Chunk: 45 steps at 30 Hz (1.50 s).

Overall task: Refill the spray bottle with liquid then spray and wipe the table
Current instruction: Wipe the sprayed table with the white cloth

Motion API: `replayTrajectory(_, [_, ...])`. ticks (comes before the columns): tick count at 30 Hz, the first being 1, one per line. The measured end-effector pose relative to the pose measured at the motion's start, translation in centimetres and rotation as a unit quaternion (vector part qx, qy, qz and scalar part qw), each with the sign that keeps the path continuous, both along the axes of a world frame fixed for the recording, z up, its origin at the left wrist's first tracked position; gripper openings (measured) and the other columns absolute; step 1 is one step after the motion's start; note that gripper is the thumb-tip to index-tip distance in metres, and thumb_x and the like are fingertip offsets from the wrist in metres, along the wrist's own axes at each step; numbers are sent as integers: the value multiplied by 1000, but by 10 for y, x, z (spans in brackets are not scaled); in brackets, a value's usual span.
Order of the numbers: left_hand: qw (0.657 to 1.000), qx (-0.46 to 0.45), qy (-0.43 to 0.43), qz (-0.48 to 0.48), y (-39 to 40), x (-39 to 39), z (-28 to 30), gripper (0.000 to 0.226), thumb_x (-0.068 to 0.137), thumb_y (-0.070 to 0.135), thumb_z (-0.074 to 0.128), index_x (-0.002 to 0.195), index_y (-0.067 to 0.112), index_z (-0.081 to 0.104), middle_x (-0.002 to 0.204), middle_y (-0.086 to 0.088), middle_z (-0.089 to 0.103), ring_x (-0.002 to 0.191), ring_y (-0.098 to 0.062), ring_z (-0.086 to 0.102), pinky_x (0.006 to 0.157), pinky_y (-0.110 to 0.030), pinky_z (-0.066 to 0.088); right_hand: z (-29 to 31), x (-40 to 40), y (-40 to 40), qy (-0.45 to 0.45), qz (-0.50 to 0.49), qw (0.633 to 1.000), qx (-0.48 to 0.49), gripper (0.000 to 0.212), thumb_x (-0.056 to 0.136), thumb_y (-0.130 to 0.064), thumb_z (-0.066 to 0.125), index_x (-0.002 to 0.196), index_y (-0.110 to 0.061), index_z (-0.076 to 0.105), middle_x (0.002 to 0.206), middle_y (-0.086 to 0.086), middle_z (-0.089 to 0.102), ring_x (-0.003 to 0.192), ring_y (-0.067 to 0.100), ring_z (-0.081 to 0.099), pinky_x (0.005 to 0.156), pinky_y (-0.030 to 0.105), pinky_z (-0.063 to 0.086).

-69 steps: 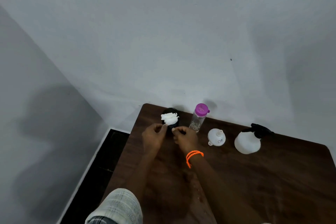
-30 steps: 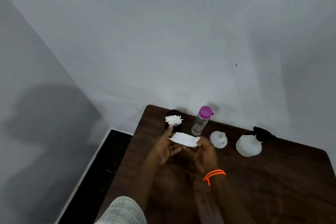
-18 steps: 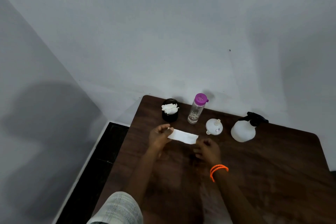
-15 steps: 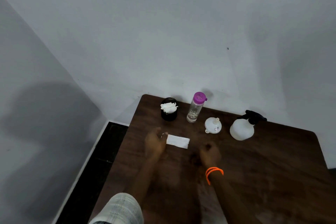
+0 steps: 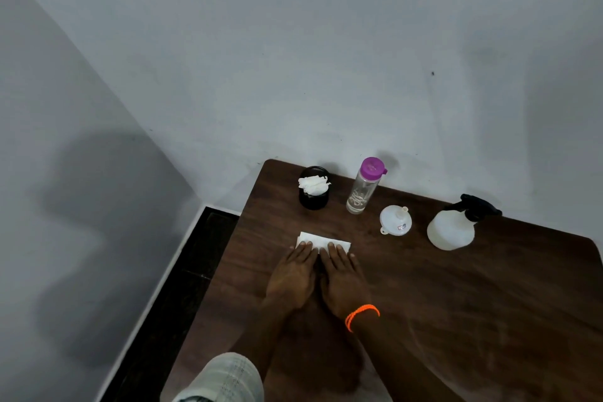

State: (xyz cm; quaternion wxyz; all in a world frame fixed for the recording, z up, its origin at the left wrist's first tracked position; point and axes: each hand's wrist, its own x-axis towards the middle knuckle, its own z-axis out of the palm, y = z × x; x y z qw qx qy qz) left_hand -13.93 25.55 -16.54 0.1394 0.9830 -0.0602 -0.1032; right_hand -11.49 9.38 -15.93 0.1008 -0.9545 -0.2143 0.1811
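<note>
Head view: both hands now lie flat side by side, the left hand (image 5: 293,274) and right hand (image 5: 342,277) pressing straight fingers on the folded white paper tissue (image 5: 321,241), which moments ago hung pinched between them above the dark wooden table (image 5: 456,320). Wiping material seems ready (refilling looks unstarted), while the translucent white spray bottle with black trigger (image 5: 453,227) stands untouched, well apart at the right.

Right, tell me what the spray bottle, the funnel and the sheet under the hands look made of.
Spray bottle: translucent white plastic, matte, with a black plastic trigger head.
Funnel: white plastic, probably, smooth with a slight sheen.
Sheet: thin white tissue or paper, matte, lying folded flat.
</note>
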Motion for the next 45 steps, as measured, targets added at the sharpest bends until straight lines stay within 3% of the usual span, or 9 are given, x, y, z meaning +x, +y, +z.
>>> replayTrajectory(5, [1000,22,-2,-8,3,4,-9,60,107,32,29,163,12,19,171,-7,14,159,-16,5,127,-32,-7,-12,8,2,2,-3,1000,-19,65,105,-39,31,163,-23,7,171,2,2,158,19,-1,126,41,-4])
replayTrajectory(16, [999,25,2,20,20,38,-6,57,106,32,35,161,15,29,169,-4,23,157,-15,14,127,-35,-5,-11,45,25,15,-23,1000,2,62,106,-41,31,163,-23,13,170,4,12,158,19,8,128,43,-1])
replayTrajectory(22, [997,29,26,61,28,30,0,57,105,30,38,160,16,31,169,-2,25,157,-13,16,126,-33,-4,-9,41,37,30,14,999,-2,60,106,-41,32,162,-25,16,171,4,11,158,21,7,127,43,0])
replayTrajectory(28, [994,24,54,94,46,-11,3,62,102,28,43,161,20,27,170,2,20,157,-11,12,126,-30,-3,-10,11,48,32,69,997,-5,64,104,-38,36,163,-28,13,171,3,7,158,20,4,126,42,-2])
replayTrajectory(35, [986,-15,52,156,47,-80,11,61,99,22,48,158,19,36,167,1,29,156,-11,18,125,-27,0,-12,-46,53,28,108,994,14,63,104,-38,36,162,-29,15,171,1,9,158,17,3,127,40,-4])
replayTrajectory(45, [985,-23,56,161,-16,-168,5,63,101,25,44,161,17,27,169,-1,21,158,-14,10,125,-28,-6,-15,-121,-11,7,131,991,18,61,103,-37,33,162,-31,18,170,-5,12,158,13,-1,127,38,-10])
